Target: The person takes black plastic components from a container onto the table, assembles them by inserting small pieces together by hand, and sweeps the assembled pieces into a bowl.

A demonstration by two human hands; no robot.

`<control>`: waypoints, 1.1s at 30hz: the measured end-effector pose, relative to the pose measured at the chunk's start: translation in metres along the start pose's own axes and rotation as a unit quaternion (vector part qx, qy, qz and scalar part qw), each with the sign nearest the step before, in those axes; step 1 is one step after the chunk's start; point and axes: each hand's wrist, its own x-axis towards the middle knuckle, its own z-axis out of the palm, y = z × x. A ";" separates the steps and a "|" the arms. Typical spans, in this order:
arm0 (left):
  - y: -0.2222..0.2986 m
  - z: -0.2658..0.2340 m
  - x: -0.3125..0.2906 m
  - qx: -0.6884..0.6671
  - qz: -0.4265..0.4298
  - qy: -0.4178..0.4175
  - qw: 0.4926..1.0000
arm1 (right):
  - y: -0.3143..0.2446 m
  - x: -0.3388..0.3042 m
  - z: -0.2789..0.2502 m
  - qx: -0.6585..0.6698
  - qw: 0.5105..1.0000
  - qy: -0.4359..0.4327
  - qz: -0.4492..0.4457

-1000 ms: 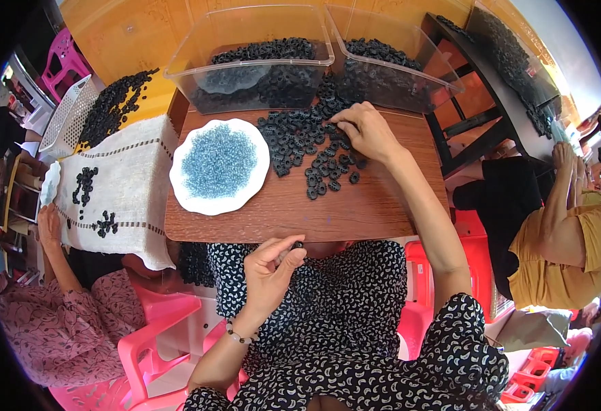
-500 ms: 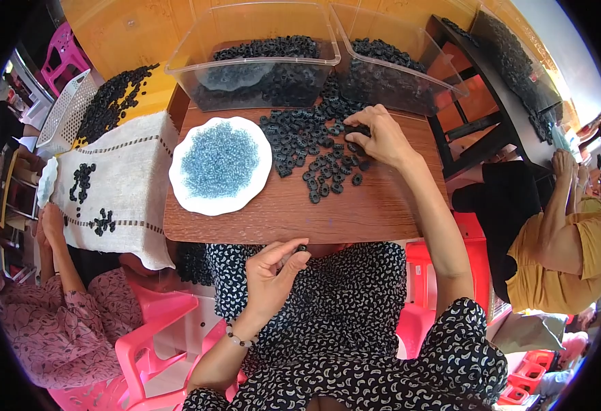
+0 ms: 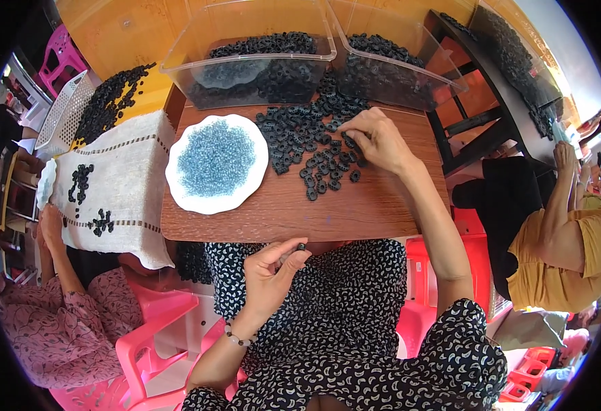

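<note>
My left hand (image 3: 271, 272) is just off the table's front edge, thumb and fingers pinching a small black ring-shaped piece (image 3: 301, 246). At the right side of a loose pile of black ring-shaped pieces (image 3: 293, 133), my right hand (image 3: 381, 140) reaches down with bent fingers. Its thumb and forefinger are drawn together over the pieces; what lies between them is partly hidden. Left of the pile stands a white scalloped plate (image 3: 177, 195) filled with tiny blue-grey clear beads (image 3: 217, 156). Both rest on a brown wooden table (image 3: 280, 219).
Two clear plastic bins (image 3: 246, 65) (image 3: 396, 72) of black pieces stand along the table's back. At left, a cloth-covered table (image 3: 126, 164) holds more pieces, with a person in pink (image 3: 68, 329) beside it. Another person in mustard (image 3: 554, 253) sits at right.
My right hand has shifted slightly left, and its thumb and forefinger have come closer together over the pile. My left hand keeps its pinch in nearly the same place.
</note>
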 end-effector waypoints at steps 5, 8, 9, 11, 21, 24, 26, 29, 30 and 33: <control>0.000 0.001 0.000 0.005 0.001 0.002 1.000 | -0.001 0.000 0.010 -0.033 0.998 -0.058 -0.017; 0.001 0.001 0.000 0.009 -0.001 0.002 1.000 | -0.007 -0.001 0.007 -0.045 0.998 -0.051 0.017; 0.001 0.001 0.000 0.008 -0.001 0.003 1.000 | -0.011 -0.002 0.005 -0.042 0.998 -0.040 0.034; 0.000 0.001 -0.001 0.010 0.004 0.002 1.000 | -0.016 -0.005 0.001 -0.028 0.999 -0.036 0.023; -0.001 0.002 -0.001 0.002 -0.002 -0.002 1.000 | -0.028 -0.037 -0.008 0.005 0.999 -0.038 0.000; -0.001 0.003 -0.001 0.005 -0.009 -0.004 1.000 | -0.028 -0.046 -0.005 0.023 0.999 -0.036 -0.002; -0.002 0.002 -0.001 0.006 -0.005 -0.005 1.000 | -0.034 -0.047 -0.001 0.035 0.999 -0.029 -0.011; -0.003 0.003 -0.001 0.011 -0.001 -0.002 1.000 | -0.047 -0.039 0.006 0.043 0.998 -0.040 -0.029; -0.003 0.003 0.000 0.012 -0.001 -0.002 1.000 | -0.053 -0.035 0.008 0.039 0.997 -0.057 -0.040; -0.004 0.003 0.000 0.010 -0.008 -0.005 1.000 | -0.060 -0.023 0.018 0.014 0.994 -0.057 -0.087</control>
